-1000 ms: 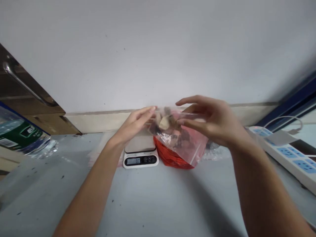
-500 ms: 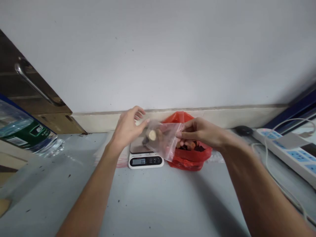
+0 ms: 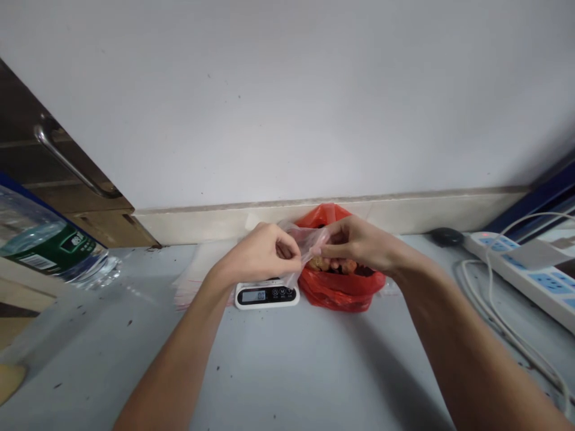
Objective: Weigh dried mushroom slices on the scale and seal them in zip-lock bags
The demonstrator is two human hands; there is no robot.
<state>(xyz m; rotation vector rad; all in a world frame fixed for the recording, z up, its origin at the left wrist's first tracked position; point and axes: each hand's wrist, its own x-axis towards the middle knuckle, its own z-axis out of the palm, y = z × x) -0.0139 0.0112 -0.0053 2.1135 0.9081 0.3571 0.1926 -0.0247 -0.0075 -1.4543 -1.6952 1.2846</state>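
My left hand (image 3: 265,254) pinches the left part of a clear plastic bag (image 3: 306,238) above a small white scale (image 3: 266,304), whose display reads 0.0. My right hand (image 3: 359,244) has its fingers closed on the bag's right edge. Below and behind my right hand stands an open red plastic bag (image 3: 336,296) with brown and orange pieces (image 3: 348,266) inside. My left hand hides most of the scale's plate and the lower contents of the clear bag.
Flat clear bags (image 3: 193,281) lie left of the scale. A large water bottle (image 3: 63,245) is at the left. On the right are a black mouse (image 3: 446,237), a white power strip (image 3: 530,278) and a looping cable (image 3: 507,329). A wall rises behind.
My left hand has moved right and down and closed on the clear bag, which was held only by my right hand. The view has shifted slightly.
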